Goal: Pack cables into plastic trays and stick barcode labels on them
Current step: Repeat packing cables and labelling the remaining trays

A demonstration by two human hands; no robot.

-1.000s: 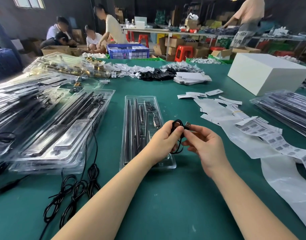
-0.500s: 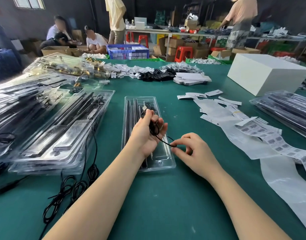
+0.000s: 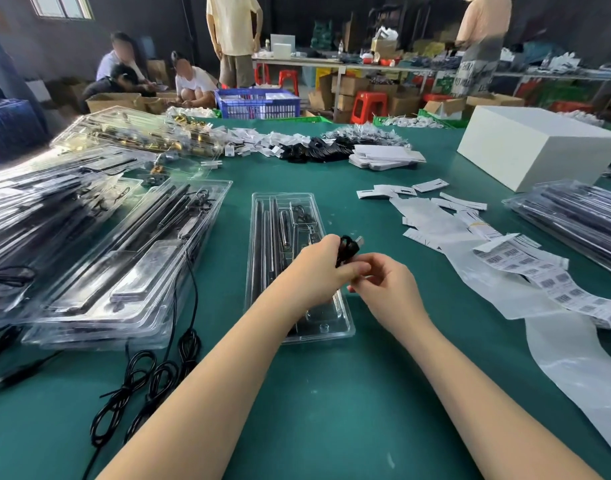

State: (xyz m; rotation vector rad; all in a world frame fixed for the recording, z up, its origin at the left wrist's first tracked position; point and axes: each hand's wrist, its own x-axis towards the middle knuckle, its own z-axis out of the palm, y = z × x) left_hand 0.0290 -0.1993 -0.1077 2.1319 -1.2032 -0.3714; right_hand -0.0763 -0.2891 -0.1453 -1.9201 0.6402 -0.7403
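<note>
A: Head view, quick pass. Left hand (image 3: 317, 271) is gripping a small coiled black cable (image 3: 347, 250), fingers curling round it, plug end sticking out toward 1 o'clock.

B: Right hand (image 3: 387, 289)?

A: Sitting just beside the left at its 4 o'clock, fingertips touching it. Fingers are curling in, grip looks closed, but I cannot tell whether it is pinching the cable or nothing.

B: Where is the cable sitting?

A: Hanging in the air above the clear plastic tray (image 3: 328, 327), over the tray's right edge, not lying in it. Tray is lying lengthwise at bench (image 3: 331, 410) centre, already holding long dark rods on its left side.

B: Labels?

A: Barcode label strip (image 3: 553, 285) is trailing across the bench at 3 o'clock from the hands, well apart from the tray.

B: Rest?

A: Stack of filled trays (image 3: 124, 265) is lying at 9 o'clock, loose black cables (image 3: 148, 382) are lying at 7 o'clock, white box (image 3: 536, 147) is standing at 2 o'clock.
</note>
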